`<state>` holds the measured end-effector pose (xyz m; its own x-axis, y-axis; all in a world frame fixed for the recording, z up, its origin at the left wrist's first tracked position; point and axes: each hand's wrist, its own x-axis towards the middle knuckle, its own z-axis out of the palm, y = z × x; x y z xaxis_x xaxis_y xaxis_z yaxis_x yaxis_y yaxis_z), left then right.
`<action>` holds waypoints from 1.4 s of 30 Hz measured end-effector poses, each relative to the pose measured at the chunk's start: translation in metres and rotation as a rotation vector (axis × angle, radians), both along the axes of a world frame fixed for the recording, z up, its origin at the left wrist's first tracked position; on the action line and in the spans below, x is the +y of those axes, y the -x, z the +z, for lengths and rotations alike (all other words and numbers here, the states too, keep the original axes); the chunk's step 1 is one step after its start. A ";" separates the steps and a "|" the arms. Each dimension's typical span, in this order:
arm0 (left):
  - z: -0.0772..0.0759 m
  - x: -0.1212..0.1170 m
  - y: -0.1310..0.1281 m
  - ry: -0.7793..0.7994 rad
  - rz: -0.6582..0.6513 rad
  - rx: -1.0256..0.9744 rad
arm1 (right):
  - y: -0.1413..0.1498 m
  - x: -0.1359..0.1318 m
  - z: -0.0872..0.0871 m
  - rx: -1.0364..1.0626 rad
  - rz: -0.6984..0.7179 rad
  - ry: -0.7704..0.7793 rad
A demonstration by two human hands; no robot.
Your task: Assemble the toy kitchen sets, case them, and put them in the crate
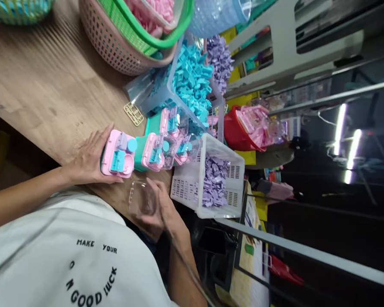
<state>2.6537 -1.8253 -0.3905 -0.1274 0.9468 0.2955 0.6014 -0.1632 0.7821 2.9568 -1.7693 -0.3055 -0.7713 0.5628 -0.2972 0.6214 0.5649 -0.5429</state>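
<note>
My left hand (pixel 88 155) is wrapped round a small toy box (pixel 111 150) with a pink top and a green base. Blue and purple pieces and a round pink cup sit on that top. In my right hand (pixel 168 211) is a clear plastic cover (pixel 141 198), held a little apart from the box. Beside the held box stand several similar toy units, such as the near one (pixel 149 151), with clear covers on them. A flat pale-yellow frame of small parts (pixel 133 114) lies on the wooden table (pixel 48 94).
A translucent bin (pixel 173 100) of blue pieces (pixel 193 76) stands beyond the toy units. To its right is a white crate (pixel 187 183) with purple pieces (pixel 215 181). Stacked baskets (pixel 107 47) hold pink parts. A red bucket (pixel 240 132) and a metal rail (pixel 307 251) are farther right.
</note>
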 end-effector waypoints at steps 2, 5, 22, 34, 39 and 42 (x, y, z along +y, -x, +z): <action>0.000 -0.001 -0.006 -0.008 0.000 -0.039 | 0.015 -0.001 0.026 0.165 -0.028 -0.015; 0.004 0.000 -0.017 0.021 -0.034 -0.104 | 0.053 0.003 0.067 0.334 -0.056 -0.171; 0.001 0.002 -0.029 -0.009 -0.073 -0.261 | 0.124 0.046 0.059 0.003 0.293 -0.209; 0.003 0.002 -0.029 0.028 -0.085 -0.283 | 0.126 0.044 0.051 0.068 0.291 -0.246; 0.001 0.001 -0.028 0.036 -0.102 -0.292 | 0.124 0.042 0.048 0.060 0.270 -0.307; 0.002 0.001 -0.028 0.045 -0.089 -0.301 | 0.124 0.042 0.048 0.062 0.285 -0.306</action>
